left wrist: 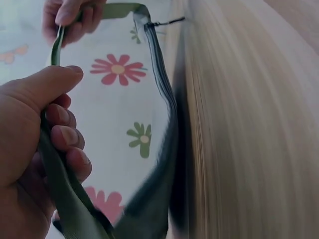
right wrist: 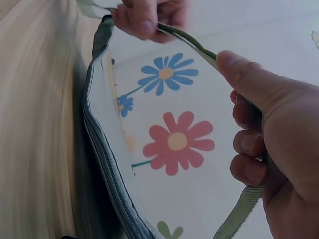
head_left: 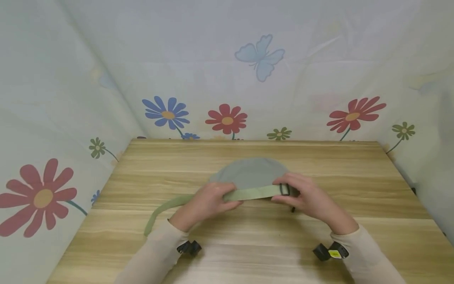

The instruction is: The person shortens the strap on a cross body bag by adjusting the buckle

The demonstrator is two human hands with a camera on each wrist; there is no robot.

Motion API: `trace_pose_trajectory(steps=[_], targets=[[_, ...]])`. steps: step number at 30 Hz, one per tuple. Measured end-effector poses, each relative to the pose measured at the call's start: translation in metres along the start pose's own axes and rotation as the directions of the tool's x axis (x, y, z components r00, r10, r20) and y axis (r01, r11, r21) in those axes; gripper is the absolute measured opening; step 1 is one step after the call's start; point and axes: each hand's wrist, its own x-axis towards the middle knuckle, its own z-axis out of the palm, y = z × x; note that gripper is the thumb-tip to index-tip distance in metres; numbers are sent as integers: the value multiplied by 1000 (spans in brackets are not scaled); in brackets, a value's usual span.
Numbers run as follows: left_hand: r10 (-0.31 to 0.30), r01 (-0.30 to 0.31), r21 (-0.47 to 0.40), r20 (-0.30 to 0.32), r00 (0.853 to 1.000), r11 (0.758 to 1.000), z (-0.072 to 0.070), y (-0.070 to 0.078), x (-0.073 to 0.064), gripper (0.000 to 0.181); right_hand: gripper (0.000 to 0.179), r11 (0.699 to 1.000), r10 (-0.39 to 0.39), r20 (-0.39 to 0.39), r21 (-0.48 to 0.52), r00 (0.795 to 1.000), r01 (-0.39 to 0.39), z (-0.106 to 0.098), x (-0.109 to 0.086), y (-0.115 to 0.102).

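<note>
A grey-green waist bag (head_left: 252,171) lies on the table with its rounded side away from me. Its pale green strap (head_left: 253,193) runs between my hands along the near side. My left hand (head_left: 209,199) grips the strap between thumb and curled fingers, and a loose strap end (head_left: 156,215) trails out to the left. With thumb and fingers, my right hand (head_left: 313,199) pinches the strap at a black plastic buckle (head_left: 284,189). Both wrist views show the strap held apart from the bag's zipped edge (right wrist: 107,159). A dark zipper pull (left wrist: 169,22) sticks out at one end.
The bag rests on a wood-grain table (head_left: 248,248). A white curtain (head_left: 198,47) printed with flowers and a butterfly stands behind the table and along both sides. Black wrist cameras (head_left: 189,247) sit on the inner side of both sleeves.
</note>
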Motion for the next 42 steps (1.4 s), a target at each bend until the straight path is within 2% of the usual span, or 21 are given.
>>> trace_pose_trajectory(steps=[5,8,12,19,22,26,29,35,39,42], targets=[[-71,71,2,44,997,997,-10,-4,-9,19,33,1000,-5,-16,4,1000,5,-9,-4,4],[-93,91,33,53,994,995,-15,-7,-14,21,32,1000,-10,-28,21,1000,11,-15,-6,6],[-81,78,86,34,996,993,-19,-13,-19,24,39,1000,-3,-42,14,999,4,-22,-9,9],[-102,101,60,21,995,993,-25,-20,-28,27,43,1000,24,-57,-1,998,-24,-34,-16,12],[-79,79,53,8,997,995,-27,-23,-31,31,44,999,37,-56,-5,998,-37,-39,-19,15],[-56,56,42,-4,998,998,-30,-27,-35,34,36,998,61,-48,-9,997,-61,-47,-24,19],[-72,72,40,-6,997,997,-33,-30,-38,36,31,997,78,-36,1,996,-78,-53,-28,22],[-109,110,41,-16,994,993,-39,-35,-46,35,42,996,85,-2,-3,996,-85,-62,-32,26],[-122,122,23,-19,992,992,-43,-40,-52,31,53,991,124,6,-41,992,-124,-69,-35,27],[-118,118,-1,-29,993,993,-47,-43,-56,29,54,987,148,3,-63,989,-148,-73,-38,29]])
